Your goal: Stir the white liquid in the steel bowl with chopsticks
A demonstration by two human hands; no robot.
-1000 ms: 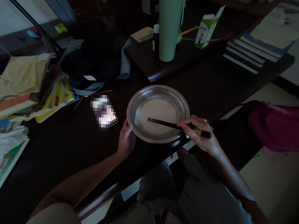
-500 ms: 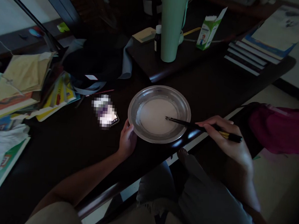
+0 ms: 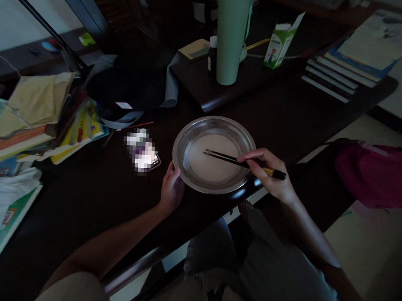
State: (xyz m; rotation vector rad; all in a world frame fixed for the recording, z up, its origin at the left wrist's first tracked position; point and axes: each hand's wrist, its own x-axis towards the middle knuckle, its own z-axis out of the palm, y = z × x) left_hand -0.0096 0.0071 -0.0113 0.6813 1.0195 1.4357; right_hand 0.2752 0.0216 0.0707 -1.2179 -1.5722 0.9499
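Observation:
A round metal basin point(image 3: 182, 174) rests near the front edge of the dark table, with a pale, milky liquid point(image 3: 210, 169) in its bottom. My left hand point(image 3: 172, 187) grips the basin's left front rim, thumb on the outside edge. In my right hand point(image 3: 268, 172) is a pair of black chopsticks point(image 3: 227, 160) with gold near the back ends. Their tips reach over the middle of the liquid, slightly apart; whether they dip in I cannot tell. The right fingers are closed around the chopsticks just above the basin's right rim.
Left of the basin lies a lit phone point(image 3: 143, 151). Behind stand a tall green bottle point(image 3: 230, 38), a small dark bottle point(image 3: 212, 56) and a green-white box point(image 3: 279, 44). Books point(image 3: 349, 64) are stacked at right, papers point(image 3: 34, 99) at left. A black bag point(image 3: 130, 82) lies behind the phone.
My right hand has moved left with the chopsticks, and their tips now reach further left over the liquid. My left hand and the basin have stayed almost in place.

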